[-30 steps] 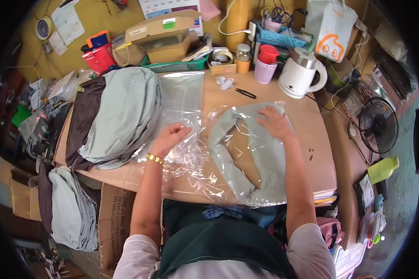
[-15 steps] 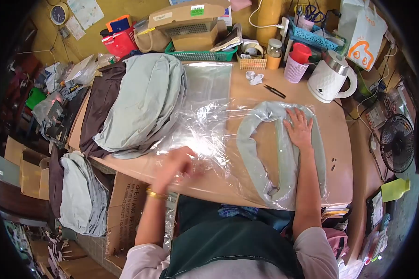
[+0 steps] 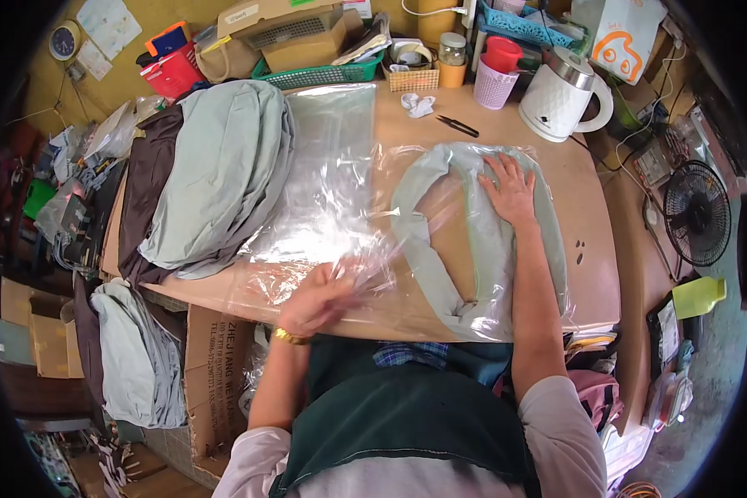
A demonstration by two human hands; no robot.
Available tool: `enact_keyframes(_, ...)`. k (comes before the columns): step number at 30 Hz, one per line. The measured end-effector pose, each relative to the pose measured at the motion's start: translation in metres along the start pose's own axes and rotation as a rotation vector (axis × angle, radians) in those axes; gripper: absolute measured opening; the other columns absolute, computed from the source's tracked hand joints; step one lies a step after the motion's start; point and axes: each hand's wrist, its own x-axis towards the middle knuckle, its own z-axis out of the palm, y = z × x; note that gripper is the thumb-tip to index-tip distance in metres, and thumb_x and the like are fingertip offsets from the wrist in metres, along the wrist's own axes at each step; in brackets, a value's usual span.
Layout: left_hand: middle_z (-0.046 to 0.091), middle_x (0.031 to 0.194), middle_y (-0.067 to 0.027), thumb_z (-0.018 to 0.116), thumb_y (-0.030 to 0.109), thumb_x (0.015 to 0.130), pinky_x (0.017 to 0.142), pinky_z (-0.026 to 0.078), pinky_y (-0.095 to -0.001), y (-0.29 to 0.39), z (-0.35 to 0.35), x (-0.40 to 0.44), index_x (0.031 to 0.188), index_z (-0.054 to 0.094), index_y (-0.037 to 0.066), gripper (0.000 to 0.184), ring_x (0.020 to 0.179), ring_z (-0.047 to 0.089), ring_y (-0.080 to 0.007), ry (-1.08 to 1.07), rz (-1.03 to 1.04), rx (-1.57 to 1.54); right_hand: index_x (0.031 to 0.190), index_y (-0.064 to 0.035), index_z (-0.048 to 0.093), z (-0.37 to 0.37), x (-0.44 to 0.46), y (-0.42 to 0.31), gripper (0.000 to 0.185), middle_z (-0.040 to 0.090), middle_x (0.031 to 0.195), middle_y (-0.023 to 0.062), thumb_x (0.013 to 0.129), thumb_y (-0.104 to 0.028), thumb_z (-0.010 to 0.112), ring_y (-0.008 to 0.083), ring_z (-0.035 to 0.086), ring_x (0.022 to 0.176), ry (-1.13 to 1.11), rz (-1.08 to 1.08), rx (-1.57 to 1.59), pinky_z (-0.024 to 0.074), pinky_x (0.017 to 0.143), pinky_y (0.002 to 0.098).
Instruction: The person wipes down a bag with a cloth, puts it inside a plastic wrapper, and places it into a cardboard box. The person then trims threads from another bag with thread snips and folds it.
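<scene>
A pale grey-green fabric piece (image 3: 494, 274), curved in a loop, lies inside a clear plastic bag (image 3: 440, 207) on the table. My right hand (image 3: 510, 189) rests flat on it near the top, fingers spread. My left hand (image 3: 317, 297) is at the table's front edge by the loose end of the bag; its fingers are blurred and what they pinch, if anything, is unclear. Flat clear plastic bags (image 3: 332, 141) lie beyond it. A folded pile of pale green cloth (image 3: 224, 174) with dark brown cloth (image 3: 149, 183) lies at the left.
Black thread snips (image 3: 458, 126), a crumpled white scrap (image 3: 417, 104), a pink cup (image 3: 495, 86) and a white kettle (image 3: 556, 95) stand or lie at the back. A green basket (image 3: 319, 76) holds boxes. A black fan (image 3: 695, 213) is at the right; more cloth (image 3: 137, 353) hangs lower left.
My right hand has stayed on the bagged fabric, its fingers now spread flat. My left hand dropped toward the front edge, then moved slightly right. The fabric loop looks wider and smoother.
</scene>
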Motion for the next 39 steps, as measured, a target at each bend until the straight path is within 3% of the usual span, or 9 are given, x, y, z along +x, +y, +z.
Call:
enact_keyframes(4, 0.061, 0.084, 0.0017, 0.067, 0.007, 0.087, 0.055, 0.042, -0.0175, 0.005, -0.035, -0.027, 0.112, 0.059, 0.006, 0.026, 0.067, 0.053, -0.0032, 0.021, 0.035, 0.121, 0.138, -0.0261, 0.047, 0.001, 0.001, 0.001, 0.052, 0.039, 0.148, 0.0082, 0.092, -0.051, 0.051, 0.0279, 0.031, 0.14, 0.001, -0.004, -0.005, 0.016, 0.111, 0.0637)
enact_keyframes(6, 0.051, 0.07, 0.006, 0.064, 0.006, 0.089, 0.054, 0.037, -0.0184, 0.007, -0.044, -0.032, 0.085, 0.058, 0.013, 0.01, 0.062, 0.046, -0.0033, 0.269, 0.167, 0.073, 0.139, -0.0262, 0.046, 0.001, 0.002, -0.001, 0.054, 0.038, 0.149, 0.008, 0.092, -0.053, 0.05, 0.0277, 0.03, 0.14, -0.013, 0.024, -0.002, 0.0145, 0.111, 0.0637)
enact_keyframes(9, 0.052, 0.077, 0.0044, 0.062, 0.004, 0.09, 0.063, 0.04, -0.0201, 0.019, -0.041, -0.039, 0.089, 0.058, 0.011, 0.007, 0.067, 0.047, -0.0056, 0.624, 0.304, 0.462, 0.141, -0.0271, 0.044, 0.0, 0.006, -0.006, 0.056, 0.035, 0.151, 0.0075, 0.093, -0.056, 0.045, 0.0286, 0.026, 0.142, -0.066, 0.094, -0.02, 0.0115, 0.112, 0.0631)
enact_keyframes(11, 0.05, 0.083, 0.0016, 0.06, 0.001, 0.09, 0.064, 0.043, -0.0205, 0.035, -0.058, -0.036, 0.104, 0.057, 0.005, 0.016, 0.072, 0.048, -0.0041, 0.948, 0.871, 0.643, 0.141, -0.0287, 0.045, 0.005, 0.017, 0.006, 0.057, 0.033, 0.152, 0.0077, 0.093, -0.058, 0.042, 0.029, 0.023, 0.143, -0.129, 0.103, 0.047, 0.0087, 0.112, 0.0652)
enact_keyframes(13, 0.056, 0.097, -0.0047, 0.06, 0.002, 0.088, 0.077, 0.047, -0.0271, 0.064, -0.004, -0.04, 0.114, 0.054, 0.003, 0.027, 0.086, 0.055, -0.0129, 0.896, 0.954, 0.738, 0.141, -0.0302, 0.045, -0.007, 0.024, 0.005, 0.057, 0.031, 0.154, 0.0079, 0.093, -0.061, 0.039, 0.0295, 0.02, 0.145, -0.195, 0.124, 0.123, 0.0058, 0.111, 0.0674)
enact_keyframes(15, 0.055, 0.123, -0.0136, 0.064, 0.016, 0.087, 0.099, 0.041, -0.0453, 0.072, 0.061, -0.023, 0.126, 0.053, 0.006, 0.041, 0.116, 0.052, -0.0318, 0.443, 1.036, 1.367, 0.14, -0.0346, 0.046, -0.051, 0.03, -0.022, 0.059, 0.026, 0.156, 0.009, 0.092, -0.066, 0.034, 0.0313, 0.014, 0.146, -0.449, 0.182, 0.128, -0.0007, 0.107, 0.0721)
enact_keyframes(20, 0.024, 0.155, -0.0125, 0.056, 0.051, 0.088, 0.105, 0.004, -0.0744, 0.01, 0.068, 0.089, 0.137, 0.052, 0.021, 0.057, 0.142, 0.015, -0.046, 0.496, 0.776, 1.93, 0.138, -0.0385, 0.049, -0.052, 0.008, -0.066, 0.059, 0.023, 0.157, 0.0113, 0.089, -0.07, 0.036, 0.0373, 0.012, 0.145, -0.302, -0.025, -0.023, -0.0047, 0.103, 0.0761)
enact_keyframes(34, 0.028, 0.155, -0.0094, 0.046, 0.057, 0.091, 0.107, 0.006, -0.071, -0.01, -0.004, 0.102, 0.143, 0.043, 0.023, 0.062, 0.143, 0.017, -0.043, 0.64, 0.39, 1.937, 0.142, -0.0402, 0.042, -0.002, -0.011, -0.049, 0.052, 0.026, 0.155, 0.0096, 0.093, -0.059, 0.042, 0.0397, 0.02, 0.142, -0.129, -0.201, 0.053, 0.0018, 0.106, 0.0744)
enact_keyframes(39, 0.03, 0.153, -0.0139, 0.052, 0.046, 0.091, 0.106, 0.009, -0.0706, -0.007, -0.016, 0.095, 0.142, 0.045, 0.02, 0.058, 0.14, 0.023, -0.0444, 0.633, 0.496, 1.849, 0.135, -0.0245, 0.054, -0.012, 0.008, -0.018, 0.046, 0.039, 0.149, 0.01, 0.095, -0.048, 0.048, 0.0314, 0.029, 0.141, -0.246, -0.031, 0.764, 0.0111, 0.113, 0.0612)
